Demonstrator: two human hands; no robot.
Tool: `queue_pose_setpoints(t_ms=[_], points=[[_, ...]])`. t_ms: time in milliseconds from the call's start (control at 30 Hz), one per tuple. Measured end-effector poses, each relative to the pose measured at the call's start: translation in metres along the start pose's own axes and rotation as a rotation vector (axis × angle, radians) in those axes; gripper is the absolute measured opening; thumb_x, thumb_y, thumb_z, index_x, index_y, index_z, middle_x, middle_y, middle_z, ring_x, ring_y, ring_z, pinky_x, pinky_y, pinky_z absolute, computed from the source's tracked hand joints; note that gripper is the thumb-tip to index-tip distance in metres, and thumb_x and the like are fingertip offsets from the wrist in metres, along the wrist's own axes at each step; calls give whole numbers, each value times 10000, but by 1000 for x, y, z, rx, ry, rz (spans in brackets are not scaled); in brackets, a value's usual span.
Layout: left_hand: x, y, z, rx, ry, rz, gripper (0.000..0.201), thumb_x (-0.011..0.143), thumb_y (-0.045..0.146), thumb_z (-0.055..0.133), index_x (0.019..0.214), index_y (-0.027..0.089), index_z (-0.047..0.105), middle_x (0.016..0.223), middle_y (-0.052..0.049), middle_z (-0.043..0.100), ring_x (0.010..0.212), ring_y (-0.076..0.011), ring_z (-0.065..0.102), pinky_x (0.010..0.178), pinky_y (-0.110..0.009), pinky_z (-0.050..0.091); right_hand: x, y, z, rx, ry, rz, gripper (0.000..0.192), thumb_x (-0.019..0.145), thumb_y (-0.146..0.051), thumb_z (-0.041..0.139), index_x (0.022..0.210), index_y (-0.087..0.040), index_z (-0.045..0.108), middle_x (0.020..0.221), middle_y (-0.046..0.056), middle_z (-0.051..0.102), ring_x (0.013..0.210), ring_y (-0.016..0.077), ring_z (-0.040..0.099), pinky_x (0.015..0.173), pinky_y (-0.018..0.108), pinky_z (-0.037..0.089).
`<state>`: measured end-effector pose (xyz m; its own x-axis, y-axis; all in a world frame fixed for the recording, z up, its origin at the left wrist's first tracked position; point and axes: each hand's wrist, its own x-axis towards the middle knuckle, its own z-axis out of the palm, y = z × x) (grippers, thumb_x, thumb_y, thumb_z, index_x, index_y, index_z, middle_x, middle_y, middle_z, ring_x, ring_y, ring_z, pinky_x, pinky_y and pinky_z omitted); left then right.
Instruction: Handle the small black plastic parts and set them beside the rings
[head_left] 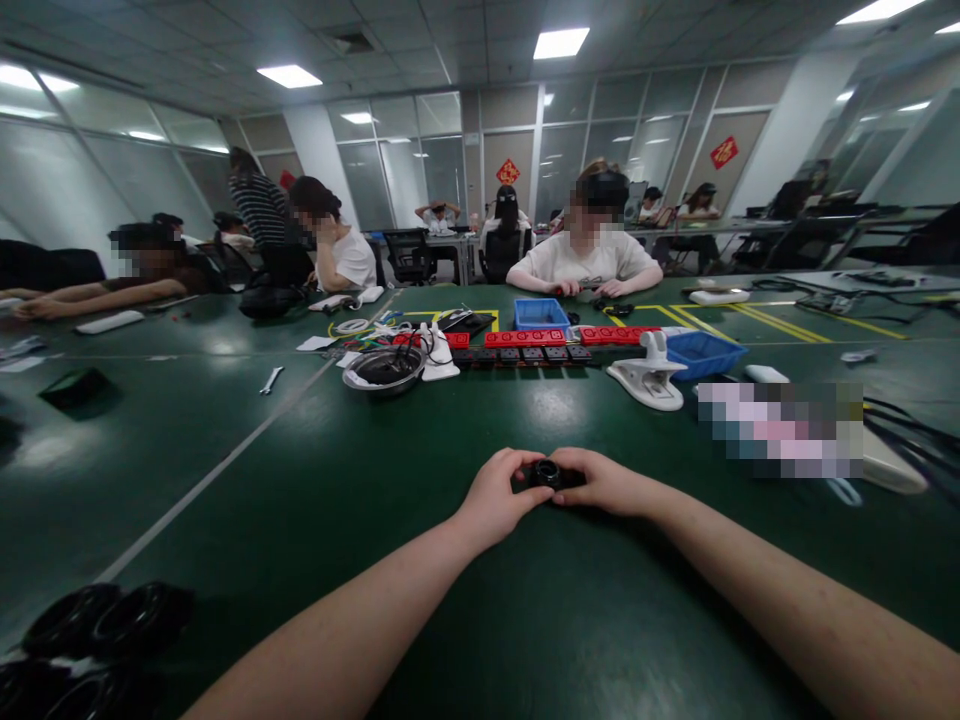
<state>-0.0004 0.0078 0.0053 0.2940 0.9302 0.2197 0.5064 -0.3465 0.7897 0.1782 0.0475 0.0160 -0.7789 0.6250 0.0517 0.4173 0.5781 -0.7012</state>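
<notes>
A small black round part [547, 472] with a ring-shaped opening sits on the green table [315, 480] between my two hands. My left hand [497, 494] grips its left side with curled fingers. My right hand [600, 481] grips its right side. Both forearms reach forward from the near edge of the table. Most of the part is hidden by my fingers.
Several black rings [97, 640] lie at the near left. Farther off are a metal bowl [384, 370], a white clamp stand [649, 378], blue bins [703, 353], and rows of red and black parts [525, 345]. A person [586, 255] sits opposite; others sit at left.
</notes>
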Motion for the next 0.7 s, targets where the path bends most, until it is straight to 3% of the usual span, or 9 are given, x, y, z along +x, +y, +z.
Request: queue_pose_setpoints(t_ms=[367, 700], points=[[0, -2, 1, -10, -4, 0, 345, 653, 244, 603, 989, 213, 530, 876, -21, 499, 758, -134, 469, 677, -259, 389, -1, 5, -3, 7, -33, -38, 210, 722, -263, 526, 896, -148, 552, 864, 23, 524, 817, 147, 485, 746, 267, 374], [0, 0, 1, 13, 6, 14, 331, 645, 250, 610, 964, 202, 537, 852, -15, 504, 744, -132, 471, 659, -249, 384, 0, 4, -1, 4, 9, 21, 183, 689, -261, 554, 823, -138, 549, 789, 16, 520, 772, 147, 484, 700, 261, 380]])
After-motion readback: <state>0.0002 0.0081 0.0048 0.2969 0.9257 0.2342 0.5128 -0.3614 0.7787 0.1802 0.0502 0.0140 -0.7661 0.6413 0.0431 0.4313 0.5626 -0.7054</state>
